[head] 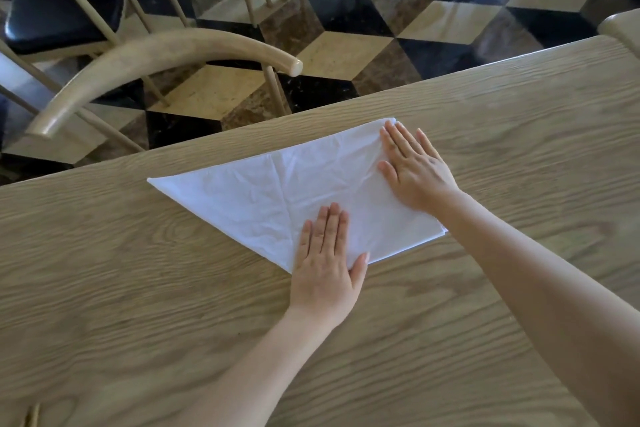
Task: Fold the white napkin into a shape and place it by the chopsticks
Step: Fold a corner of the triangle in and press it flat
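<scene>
Now the napkin [259,194] lies flat on the worktop [138,288], near its far edge. It is folded, with a sharp point toward the left and layered edges at the right corner. Some creases cross the cloth.

The left grip [325,270] presses on the near corner of the napkin. Its fingers are straight and close together on the cloth, and the heel of the palm is on the bare wood. The thumb lies along the near edge.

The right grip [415,170] presses flat on the right part of the napkin. Its fingers are straight and a little spread, and they point to the far corner. Neither grip pinches anything.

Only the pale tips of the chopsticks [33,414] show at the lower left border, well apart from the napkin.

Behind the worktop stands a chair [156,59] with a curved back, on a floor [346,45] of dark and light tiles.
</scene>
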`<state>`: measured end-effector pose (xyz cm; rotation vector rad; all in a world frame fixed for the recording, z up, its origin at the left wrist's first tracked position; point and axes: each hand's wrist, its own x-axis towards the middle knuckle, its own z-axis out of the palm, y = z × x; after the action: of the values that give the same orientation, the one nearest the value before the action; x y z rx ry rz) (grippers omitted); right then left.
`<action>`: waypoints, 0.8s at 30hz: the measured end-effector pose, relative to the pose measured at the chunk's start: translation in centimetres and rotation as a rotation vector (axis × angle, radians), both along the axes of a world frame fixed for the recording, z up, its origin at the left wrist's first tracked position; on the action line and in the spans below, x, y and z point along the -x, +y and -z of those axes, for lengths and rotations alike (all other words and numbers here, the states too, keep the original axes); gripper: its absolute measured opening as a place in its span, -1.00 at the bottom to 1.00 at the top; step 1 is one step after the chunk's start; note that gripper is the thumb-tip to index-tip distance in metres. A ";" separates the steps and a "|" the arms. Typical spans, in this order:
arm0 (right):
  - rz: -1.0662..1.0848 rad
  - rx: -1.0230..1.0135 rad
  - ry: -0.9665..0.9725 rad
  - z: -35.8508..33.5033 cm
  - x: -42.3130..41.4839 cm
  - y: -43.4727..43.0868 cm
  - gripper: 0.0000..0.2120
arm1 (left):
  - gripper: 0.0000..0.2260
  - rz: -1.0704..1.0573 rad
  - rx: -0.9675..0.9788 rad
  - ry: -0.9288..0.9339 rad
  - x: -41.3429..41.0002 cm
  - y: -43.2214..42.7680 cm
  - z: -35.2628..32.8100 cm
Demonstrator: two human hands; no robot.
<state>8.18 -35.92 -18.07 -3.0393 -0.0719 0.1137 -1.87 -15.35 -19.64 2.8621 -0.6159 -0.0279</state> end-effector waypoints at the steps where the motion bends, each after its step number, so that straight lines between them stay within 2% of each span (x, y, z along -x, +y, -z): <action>1: 0.024 0.026 0.012 -0.3 0.1 0.3 -0.42 | -0.42 0.009 -0.007 -0.003 0.3 0.5 0.0; 3: -0.006 0.011 -0.010 -1.0 0.9 1.6 -0.40 | -0.41 0.019 -0.014 0.002 0.5 0.9 -0.3; 7: -0.322 -0.094 -0.048 -0.1 5.6 6.3 -0.37 | -0.42 0.009 -0.030 0.014 0.3 0.6 -0.6; 9: -0.271 -0.096 -0.008 0.4 5.1 5.9 -0.41 | -0.43 0.007 -0.023 0.016 0.7 1.0 -0.6; 14: -0.036 -0.052 -0.022 0.4 -0.1 2.7 -0.37 | -0.45 0.032 -0.002 0.023 2.0 2.3 -0.5; 17: -0.004 -0.035 -0.010 0.4 -1.7 2.0 -0.46 | -0.44 0.029 -0.016 0.035 1.9 2.4 -0.5; 24: 0.055 -0.026 0.077 -0.4 -4.6 1.1 -0.45 | -0.46 0.088 -0.013 0.040 1.8 3.1 -0.9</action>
<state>12.77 -34.81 -17.68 -3.0037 0.0165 0.2233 -3.65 -12.29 -18.75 2.8372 -0.7353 -0.1024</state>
